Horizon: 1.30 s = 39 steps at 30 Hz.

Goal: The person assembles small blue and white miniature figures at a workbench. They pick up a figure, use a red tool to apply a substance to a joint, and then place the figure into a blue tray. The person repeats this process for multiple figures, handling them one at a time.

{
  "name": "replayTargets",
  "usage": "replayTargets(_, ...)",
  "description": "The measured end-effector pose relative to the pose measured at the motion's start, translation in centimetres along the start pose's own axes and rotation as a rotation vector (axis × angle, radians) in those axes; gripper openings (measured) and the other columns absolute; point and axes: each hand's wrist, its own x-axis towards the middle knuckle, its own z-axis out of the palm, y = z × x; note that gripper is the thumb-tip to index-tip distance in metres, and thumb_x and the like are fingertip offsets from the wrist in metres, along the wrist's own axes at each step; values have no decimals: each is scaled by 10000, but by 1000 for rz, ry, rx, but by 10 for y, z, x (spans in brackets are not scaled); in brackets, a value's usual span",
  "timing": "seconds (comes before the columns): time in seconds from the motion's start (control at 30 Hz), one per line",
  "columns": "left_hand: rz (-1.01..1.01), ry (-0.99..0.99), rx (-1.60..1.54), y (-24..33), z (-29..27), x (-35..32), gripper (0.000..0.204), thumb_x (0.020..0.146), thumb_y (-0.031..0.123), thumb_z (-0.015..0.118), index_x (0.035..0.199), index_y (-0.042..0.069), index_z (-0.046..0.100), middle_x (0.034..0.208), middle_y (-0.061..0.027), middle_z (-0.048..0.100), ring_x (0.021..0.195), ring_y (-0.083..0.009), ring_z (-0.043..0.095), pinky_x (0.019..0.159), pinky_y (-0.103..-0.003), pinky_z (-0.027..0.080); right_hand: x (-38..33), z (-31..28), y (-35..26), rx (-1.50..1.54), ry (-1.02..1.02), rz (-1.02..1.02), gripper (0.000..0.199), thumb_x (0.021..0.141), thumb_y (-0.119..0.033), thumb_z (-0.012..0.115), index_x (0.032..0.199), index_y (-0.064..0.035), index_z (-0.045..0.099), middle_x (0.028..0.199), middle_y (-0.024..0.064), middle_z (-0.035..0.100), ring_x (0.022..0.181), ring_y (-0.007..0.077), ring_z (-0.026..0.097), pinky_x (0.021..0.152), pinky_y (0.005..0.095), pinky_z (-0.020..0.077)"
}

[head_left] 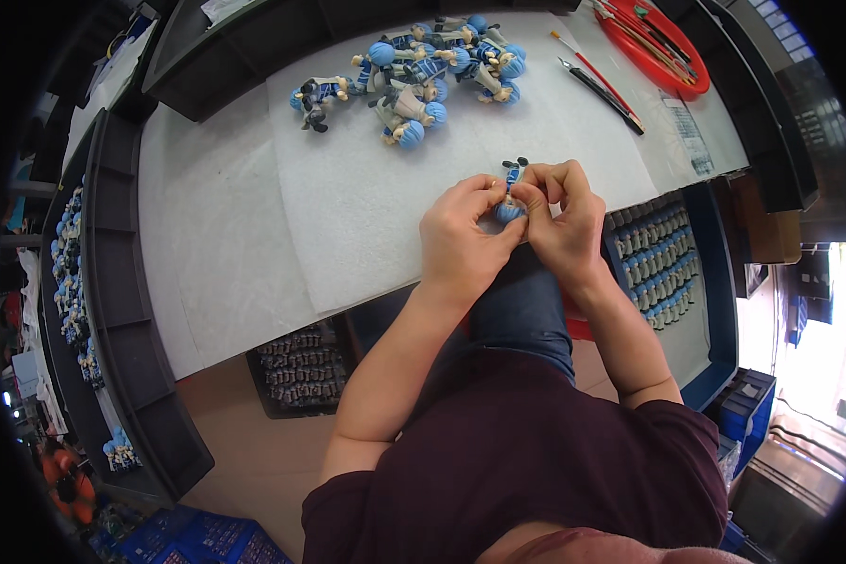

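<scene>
Both of my hands meet at the near edge of a white foam sheet (367, 197) on the table and grip one small toy figure (511, 179) with a blue head, blue-and-white clothes and dark feet. My left hand (461, 246) pinches its lower part from the left. My right hand (559, 221) closes around it from the right, fingers over its body. Most of the figure is hidden between my fingers. A pile of several like figures (423, 70) lies at the far side of the sheet.
A red tray (658, 52) with brushes sits far right, with a black knife (600, 94) and a red-handled brush (592, 70) beside it. A blue crate (719, 282) on my right holds rows of figures. Black bins (113, 282) stand on my left, and a dark tray (301, 367) sits under the table.
</scene>
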Motion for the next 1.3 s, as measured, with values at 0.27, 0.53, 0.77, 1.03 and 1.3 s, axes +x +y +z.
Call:
replayTargets(0.27, -3, 16, -15, 2, -1, 1, 287, 627, 56, 763, 858, -64, 644, 896, -131, 650, 752, -146, 624, 657, -257, 501, 0, 4, -3, 23, 58, -10, 206, 755, 90, 615, 738, -1, 431, 644, 113, 557, 601, 143, 581, 549, 261, 478)
replayTargets(0.53, -17, -1, -17, 2, -1, 1, 301, 616, 46, 763, 869, -67, 645, 910, -143, 651, 786, -167, 640, 684, -273, 515, 4, 6, 0, -89, 25, -4, 212, 747, 79, 626, 742, 0, 429, 639, 109, 547, 585, 164, 569, 551, 262, 466)
replayTargets(0.77, 3, 22, -16, -2, 1, 0, 288, 617, 19, 749, 869, -70, 643, 907, -150, 649, 791, -177, 645, 683, -269, 521, 7, 3, -2, -96, 47, 10, 185, 748, 73, 625, 757, 6, 453, 622, 96, 538, 563, 151, 549, 539, 260, 455)
replayTargets(1.03, 3, 30, -18, -1, 2, 0, 298, 589, 44, 746, 857, -40, 646, 891, -139, 635, 783, -252, 622, 674, -319, 505, 4, 1, 4, -66, 4, -18, 196, 744, 68, 637, 750, 1, 453, 617, 95, 542, 565, 148, 555, 536, 261, 456)
replayTargets(1.3, 20, 42, -2, -3, 3, -2, 294, 574, 54, 745, 838, -26, 642, 881, -130, 627, 781, -283, 606, 666, -346, 497, 7, -1, 2, -159, 13, -23, 200, 739, 73, 639, 740, -3, 454, 625, 102, 553, 550, 159, 553, 537, 266, 458)
